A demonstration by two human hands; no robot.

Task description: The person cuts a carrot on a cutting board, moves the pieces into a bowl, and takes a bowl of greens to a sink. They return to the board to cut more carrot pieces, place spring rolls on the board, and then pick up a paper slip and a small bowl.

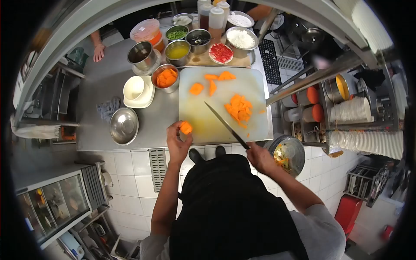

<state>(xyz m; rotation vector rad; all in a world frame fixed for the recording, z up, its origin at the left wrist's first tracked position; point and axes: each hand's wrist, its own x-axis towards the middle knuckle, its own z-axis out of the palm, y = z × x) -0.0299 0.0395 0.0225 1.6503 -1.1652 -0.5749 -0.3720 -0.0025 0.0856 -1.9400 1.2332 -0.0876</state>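
My left hand [177, 138] pinches a piece of orange vegetable [186, 127] at the near left corner of the white cutting board [208, 130]. In my right hand [261, 157] is the black handle of a long knife [225, 125], its blade slanting up and left over the board. A heap of cut orange pieces [238, 108] lies on the board to the right of the blade. Larger orange chunks [196, 89] rest near its far left side, with a few more [225, 76] along the far edge.
Left of the board are a metal bowl of orange slices [166, 78], white dishes [138, 92], an empty steel bowl [124, 126] and a grey cloth [108, 108]. Squeeze bottles [216, 21] stand beyond. A scrap bucket [294, 154] is by the near right corner. Another person's hand [99, 52] touches the table.
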